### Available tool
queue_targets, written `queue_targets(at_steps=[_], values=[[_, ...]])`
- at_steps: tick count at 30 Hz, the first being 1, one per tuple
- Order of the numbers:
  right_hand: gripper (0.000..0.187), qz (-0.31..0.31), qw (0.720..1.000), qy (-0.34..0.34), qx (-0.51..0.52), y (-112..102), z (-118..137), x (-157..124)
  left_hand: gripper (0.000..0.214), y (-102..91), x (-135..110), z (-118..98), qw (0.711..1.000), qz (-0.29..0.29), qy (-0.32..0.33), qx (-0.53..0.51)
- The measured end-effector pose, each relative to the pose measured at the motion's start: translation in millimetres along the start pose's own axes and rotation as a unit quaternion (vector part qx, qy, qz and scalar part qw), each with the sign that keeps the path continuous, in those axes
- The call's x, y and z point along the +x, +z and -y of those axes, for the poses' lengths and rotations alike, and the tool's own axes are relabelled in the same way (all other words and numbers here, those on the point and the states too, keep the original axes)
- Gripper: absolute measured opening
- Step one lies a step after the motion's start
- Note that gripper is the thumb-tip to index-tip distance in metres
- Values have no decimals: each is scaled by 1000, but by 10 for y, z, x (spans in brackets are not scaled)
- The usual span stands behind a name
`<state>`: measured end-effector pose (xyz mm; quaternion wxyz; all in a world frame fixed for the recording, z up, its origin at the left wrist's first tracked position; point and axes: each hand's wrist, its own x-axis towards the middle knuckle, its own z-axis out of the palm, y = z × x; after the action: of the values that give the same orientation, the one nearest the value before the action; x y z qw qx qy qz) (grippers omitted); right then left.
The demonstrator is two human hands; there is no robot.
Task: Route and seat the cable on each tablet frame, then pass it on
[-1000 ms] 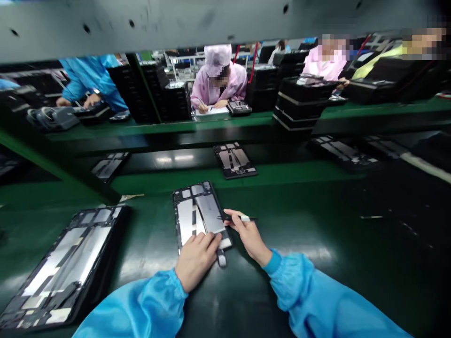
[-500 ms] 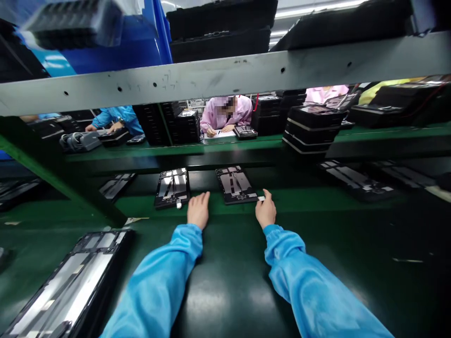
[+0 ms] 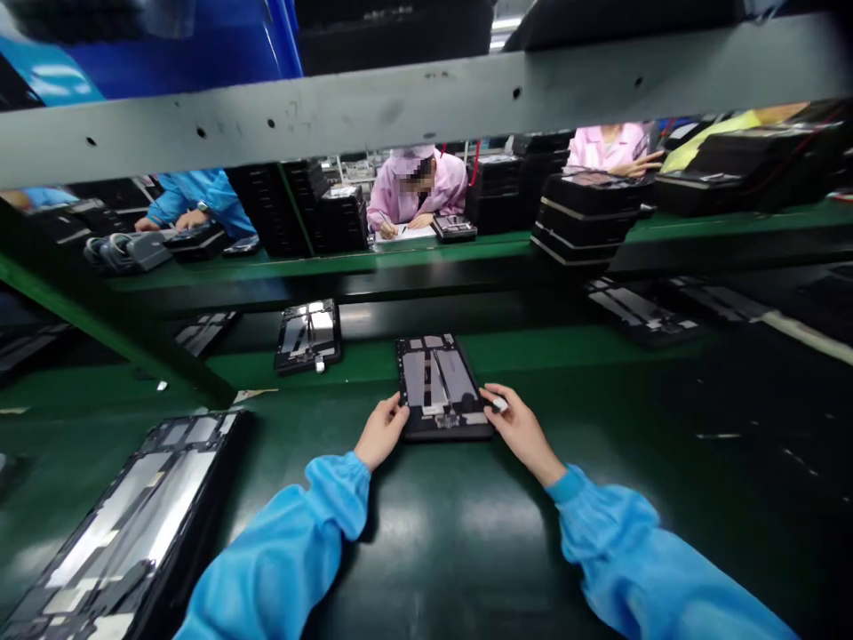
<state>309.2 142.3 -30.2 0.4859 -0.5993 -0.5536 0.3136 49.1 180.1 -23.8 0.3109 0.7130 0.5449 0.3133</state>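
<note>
- The opened tablet (image 3: 443,382) had shifted nearer since the earlier frame, with both hands now at its sides.
- The left hand (image 3: 383,431) angled toward far right; its thumb and fingers pinched the tablet's near-left edge.
- The right hand (image 3: 523,431) angled toward far left, fingers curled about a white piece (image 3: 499,404), tips against the right edge.
- The green bench (image 3: 459,533) extended from the tablet's near edge between the sleeves; another tablet (image 3: 139,511) lay well apart, near left.
- Marks on the grey beam (image 3: 393,108) were too faint to read.
</note>
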Motion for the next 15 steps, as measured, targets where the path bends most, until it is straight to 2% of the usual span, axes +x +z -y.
queue_targets(at_steps=[1, 4, 6, 8, 11, 15], values=[[42, 30, 1000, 4, -2, -102, 24, -228, 46, -45, -219, -12, 999, 33, 2, -3], [74, 157, 985, -3, -73, -393, 87, -865, 75, -160, -855, -75, 991, 123, 29, 34], [71, 185, 977, 3, -106, -517, 96, -1194, 92, -196, -1184, -124, 981, 155, 71, 95], [58, 175, 977, 12, -121, -564, 77, -1416, 95, -195, -1395, -161, 968, 165, 109, 155], [38, 130, 983, 2, -130, -554, 47, -1559, 85, -177, -1514, -201, 961, 160, 119, 193], [40, 83, 984, -21, -155, -565, 133, -1558, 70, -231, -1519, -292, 961, 149, 127, 196]])
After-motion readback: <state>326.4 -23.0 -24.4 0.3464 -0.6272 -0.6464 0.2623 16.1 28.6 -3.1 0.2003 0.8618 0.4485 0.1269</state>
